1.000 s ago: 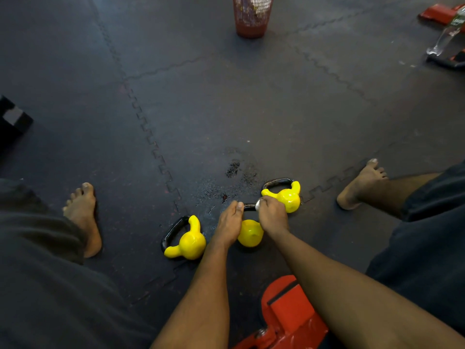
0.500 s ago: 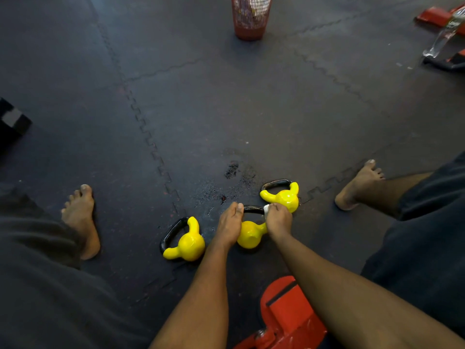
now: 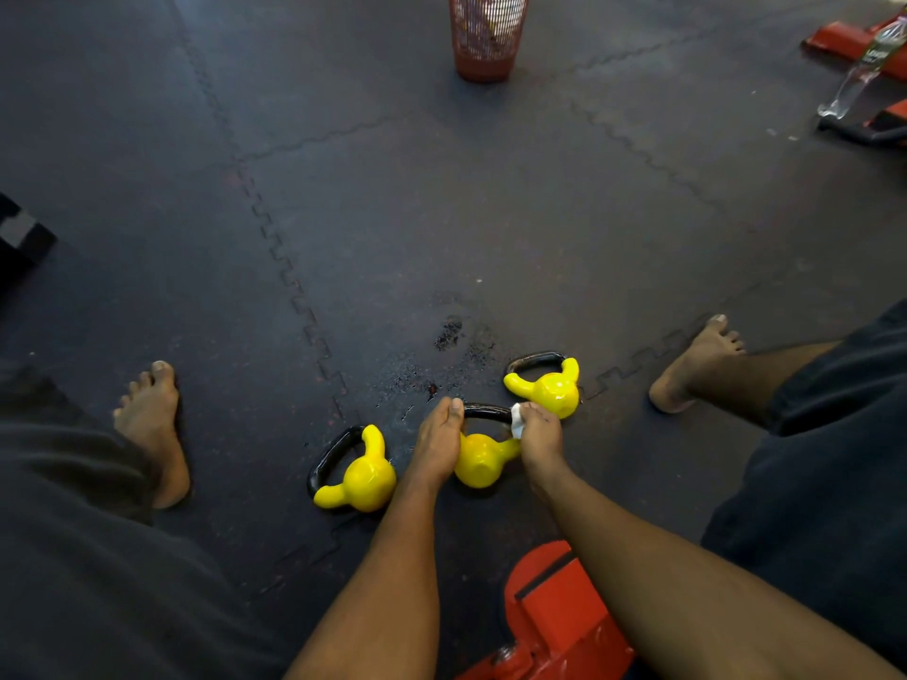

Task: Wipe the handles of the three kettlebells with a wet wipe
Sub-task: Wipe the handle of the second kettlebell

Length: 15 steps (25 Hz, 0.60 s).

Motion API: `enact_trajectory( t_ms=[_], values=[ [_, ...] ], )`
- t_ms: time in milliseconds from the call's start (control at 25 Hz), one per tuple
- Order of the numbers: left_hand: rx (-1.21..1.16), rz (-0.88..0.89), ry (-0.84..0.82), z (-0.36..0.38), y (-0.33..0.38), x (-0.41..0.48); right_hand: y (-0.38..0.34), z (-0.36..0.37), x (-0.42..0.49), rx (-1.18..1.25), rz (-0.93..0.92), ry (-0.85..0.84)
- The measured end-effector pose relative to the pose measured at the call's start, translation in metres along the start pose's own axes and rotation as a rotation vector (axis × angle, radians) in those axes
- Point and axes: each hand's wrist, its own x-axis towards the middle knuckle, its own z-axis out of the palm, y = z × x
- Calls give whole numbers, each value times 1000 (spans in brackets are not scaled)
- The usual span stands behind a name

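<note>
Floor: dark interlocking rubber mats (image 3: 540, 228)
Kettlebells: three yellow kettlebells (image 3: 365, 476), 6 o'clock, near a wet patch (image 3: 449, 333)
Basket: red mesh basket (image 3: 486, 36), 12 o'clock
Bottle: clear bottle (image 3: 859, 71), 2 o'clock

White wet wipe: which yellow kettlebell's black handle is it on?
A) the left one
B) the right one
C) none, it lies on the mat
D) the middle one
D: the right hand holds the white wet wipe against the black handle of the middle yellow kettlebell.
</note>
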Motion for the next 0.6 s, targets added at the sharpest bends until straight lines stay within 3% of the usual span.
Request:
enact_trajectory(
  t_ms=[40,160,240,320,440,600],
  values=[
    [4,-8,1,0,-1,1,-7,-1,3,-34,48,-45],
    [-2,19,18,0,-3,2,-30,3,21,-528,86,-241],
    [2,49,2,0,-4,2,-40,10,23,-851,34,-342],
    [-14,39,-6,0,-6,4,-38,12,19,-991,-73,-382],
    [-73,44,15,-3,-11,8,-25,15,2,-613,-14,-277],
    [-66,67,140,-6,-12,7,-21,7,-2,-476,7,-289]
  ],
)
